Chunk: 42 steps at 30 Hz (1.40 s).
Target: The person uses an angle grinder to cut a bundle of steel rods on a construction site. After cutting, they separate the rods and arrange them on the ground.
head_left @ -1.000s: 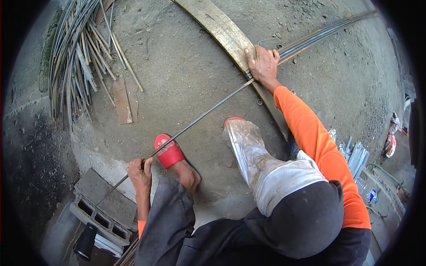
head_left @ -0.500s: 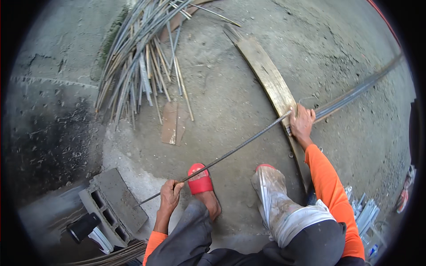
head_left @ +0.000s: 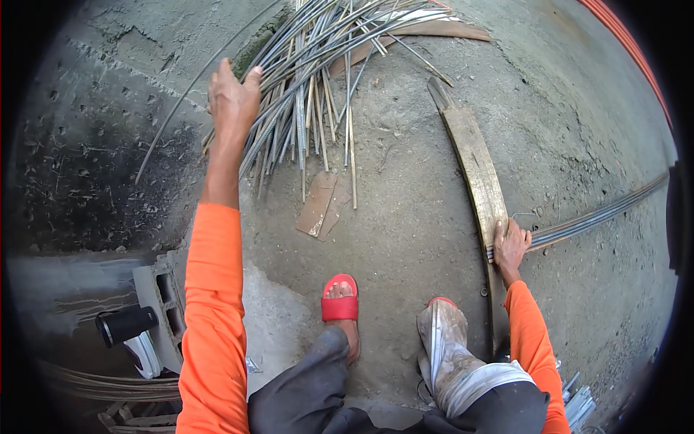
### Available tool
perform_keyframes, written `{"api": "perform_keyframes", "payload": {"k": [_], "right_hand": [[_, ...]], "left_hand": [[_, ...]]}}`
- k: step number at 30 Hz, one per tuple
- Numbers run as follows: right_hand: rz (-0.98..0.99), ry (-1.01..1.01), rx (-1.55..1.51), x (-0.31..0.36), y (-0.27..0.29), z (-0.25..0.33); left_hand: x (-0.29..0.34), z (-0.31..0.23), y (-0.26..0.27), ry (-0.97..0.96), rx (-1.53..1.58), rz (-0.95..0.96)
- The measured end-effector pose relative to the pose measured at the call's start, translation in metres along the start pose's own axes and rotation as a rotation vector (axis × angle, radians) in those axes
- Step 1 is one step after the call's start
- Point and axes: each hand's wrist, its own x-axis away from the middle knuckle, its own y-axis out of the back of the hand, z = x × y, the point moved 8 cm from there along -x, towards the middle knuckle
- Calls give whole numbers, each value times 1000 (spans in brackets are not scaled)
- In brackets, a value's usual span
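Note:
My left hand (head_left: 234, 101) is stretched out to the far left beside a pile of cut steel rods (head_left: 307, 79). Its thumb and fingers are apart, with nothing held. Just left of it, a single thin steel rod (head_left: 177, 108) slants up and looks loose from the hand. My right hand (head_left: 510, 248) presses over the ends of a bundle of long steel rods (head_left: 578, 230), its fingers curled around them where they cross a wooden plank (head_left: 476, 155). The rod tips stick out a little past the plank's left side; the palm hides part of the bundle.
Flat brown pieces (head_left: 322, 206) lie below the pile. My feet, one in a red slide sandal (head_left: 340, 309), stand on the concrete floor. At left are a hollow concrete block (head_left: 163, 296) and a black cylinder (head_left: 126, 325). Red lines (head_left: 636, 50) curve along the far right.
My left hand has swung from near my foot up to the pile and opened. The rod that stretched between both hands is now out at the far left. My right hand stays at the plank.

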Motion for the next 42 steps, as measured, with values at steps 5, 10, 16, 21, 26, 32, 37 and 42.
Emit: {"api": "perform_keyframes", "payload": {"k": [5, 10, 16, 21, 26, 32, 37, 42], "right_hand": [[-12, -45, 1, 7, 8, -21], [-17, -22, -10, 9, -4, -16], [-301, -137, -241, 12, 29, -69], [-393, -812, -501, 19, 10, -192], [-173, -965, -1709, 20, -46, -174], [-191, -929, -1930, 1, -62, -163], [-220, -930, -1920, 2, -62, -178], [-365, -941, -1795, 19, -17, -180]], "left_hand": [[251, -70, -64, 70, 567, 1084], [415, -50, -55, 254, 751, 1476], [439, -50, -57, 338, 752, 1362], [435, -35, -66, 345, 737, 1297], [425, -40, -61, 395, 678, 1354], [449, -22, -64, 401, 662, 1403], [456, -27, -66, 336, 687, 1411], [434, -60, -61, 314, 774, 1466]]}}
